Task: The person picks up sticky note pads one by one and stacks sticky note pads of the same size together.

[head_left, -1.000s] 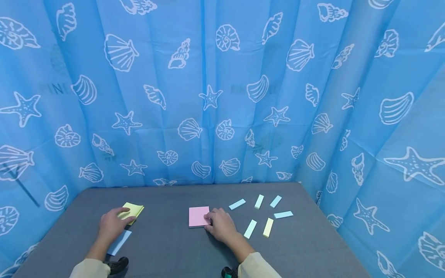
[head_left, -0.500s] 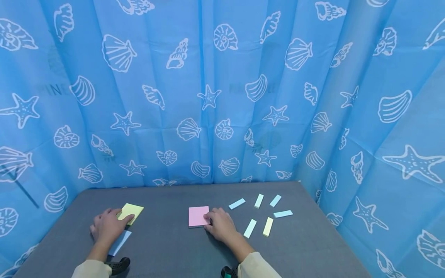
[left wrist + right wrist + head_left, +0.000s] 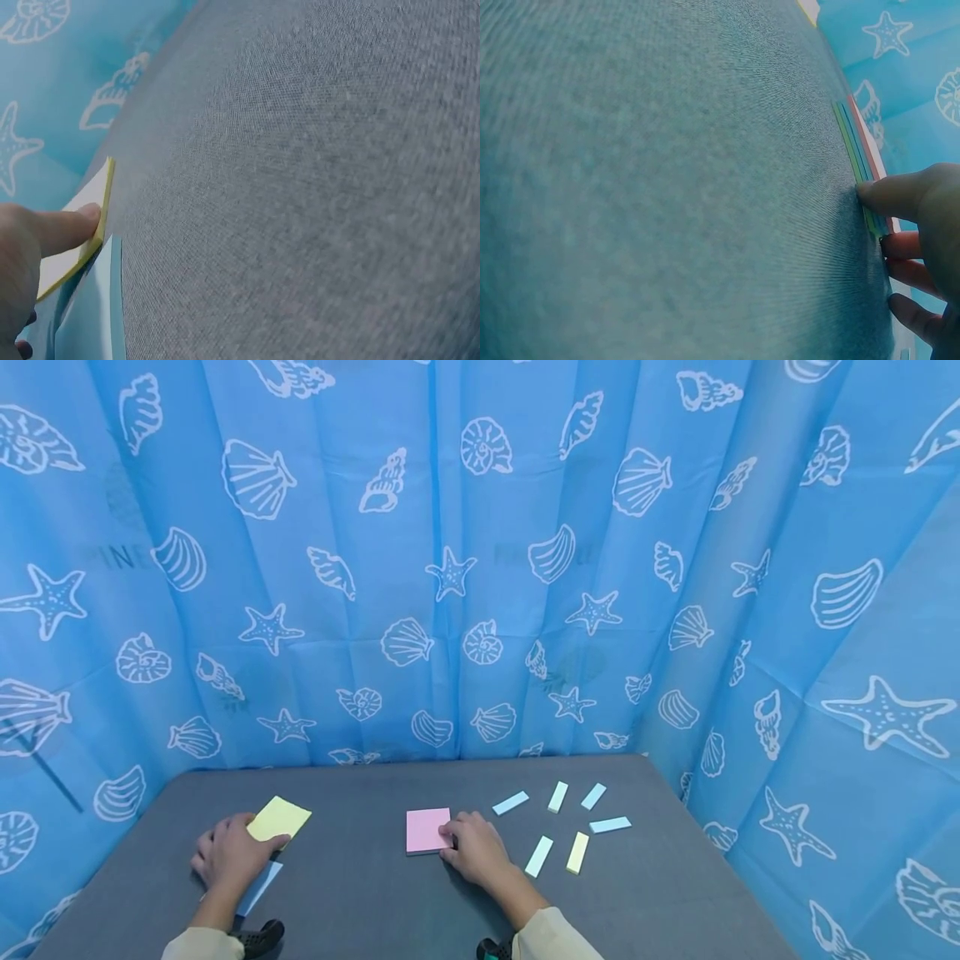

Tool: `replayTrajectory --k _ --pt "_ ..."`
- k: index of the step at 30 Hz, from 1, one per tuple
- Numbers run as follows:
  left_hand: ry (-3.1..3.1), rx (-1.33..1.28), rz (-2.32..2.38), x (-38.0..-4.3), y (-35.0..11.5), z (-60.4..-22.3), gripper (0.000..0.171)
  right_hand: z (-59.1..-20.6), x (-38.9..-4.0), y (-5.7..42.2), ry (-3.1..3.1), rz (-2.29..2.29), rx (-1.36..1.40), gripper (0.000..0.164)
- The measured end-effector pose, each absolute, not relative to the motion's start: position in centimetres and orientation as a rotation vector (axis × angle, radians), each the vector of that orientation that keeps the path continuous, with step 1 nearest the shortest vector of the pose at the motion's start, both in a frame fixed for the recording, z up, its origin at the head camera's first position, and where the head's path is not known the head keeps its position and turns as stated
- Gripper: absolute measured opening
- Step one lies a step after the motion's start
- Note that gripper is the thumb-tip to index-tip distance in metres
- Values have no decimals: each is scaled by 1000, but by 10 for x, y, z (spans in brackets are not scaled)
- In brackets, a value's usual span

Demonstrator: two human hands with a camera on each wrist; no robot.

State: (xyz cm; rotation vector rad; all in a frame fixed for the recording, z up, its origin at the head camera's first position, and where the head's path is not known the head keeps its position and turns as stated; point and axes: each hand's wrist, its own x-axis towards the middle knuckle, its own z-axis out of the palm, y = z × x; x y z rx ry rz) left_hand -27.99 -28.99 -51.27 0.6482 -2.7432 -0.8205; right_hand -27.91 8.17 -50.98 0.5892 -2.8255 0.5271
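Gripping at the edges.
Left hand (image 3: 232,858) clamps tilted yellow pad (image 3: 279,817); right hand (image 3: 476,847) pinches flat, multicoloured, pink-topped stack (image 3: 426,831).

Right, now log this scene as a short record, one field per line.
Left hand: grips the yellow pad between thumb and fingers
Right hand: holds the pink-topped stack at its right side
Stack layers: green and blue edges show below the pink
Blue pad: near the left hand, partly hidden by it
Strips to the right: one yellow strip, five pale green or blue strips, lying apart
Surface: grey table
Backdrop: blue curtain with white shells and starfish
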Motion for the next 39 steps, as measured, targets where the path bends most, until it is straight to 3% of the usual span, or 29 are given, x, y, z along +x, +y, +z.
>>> replayTrajectory --k 10,22,39 --pt "-2588 623 -821 -281 -281 -515 64 -510 -279 82 -2841 538 567 31" --pt "-2360 388 -945 -275 -275 -518 46 -510 -279 83 -2822 534 581 31" --pt "-2188 435 -1163 -271 -262 -515 34 -511 -278 81 -2830 522 580 32"
